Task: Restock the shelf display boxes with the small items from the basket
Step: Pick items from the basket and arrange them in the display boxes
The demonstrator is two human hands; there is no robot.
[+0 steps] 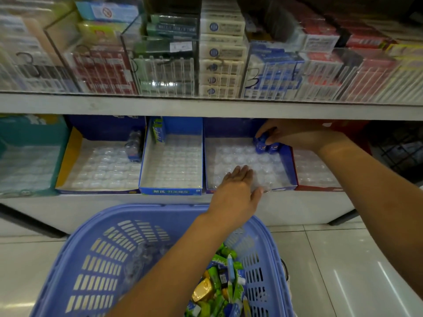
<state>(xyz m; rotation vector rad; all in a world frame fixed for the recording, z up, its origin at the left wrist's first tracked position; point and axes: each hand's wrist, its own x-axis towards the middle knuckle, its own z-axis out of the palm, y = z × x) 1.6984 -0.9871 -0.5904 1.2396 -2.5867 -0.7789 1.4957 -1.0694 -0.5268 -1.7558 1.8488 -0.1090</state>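
A blue display box (288, 167) with a clear plastic cell tray stands on the lower shelf. My right hand (288, 133) reaches under the upper shelf and grips a small blue item (261, 143) at the box's back right corner, beside another blue item (273, 148). My left hand (238, 186) lies flat with straight fingers on the clear tray at the box's front edge. Below, a blue plastic basket (96, 259) holds several green, blue and gold small items (219, 287) in its right part, partly hidden by my left forearm.
More display boxes line the lower shelf: a blue-and-yellow one (68, 161) with a small bottle-shaped item (134, 145), a blue one (171, 191) with a green-white pack (159, 130), a red one (318, 188) and a teal one (29, 138). Clear cases of packs fill the upper shelf (206, 106).
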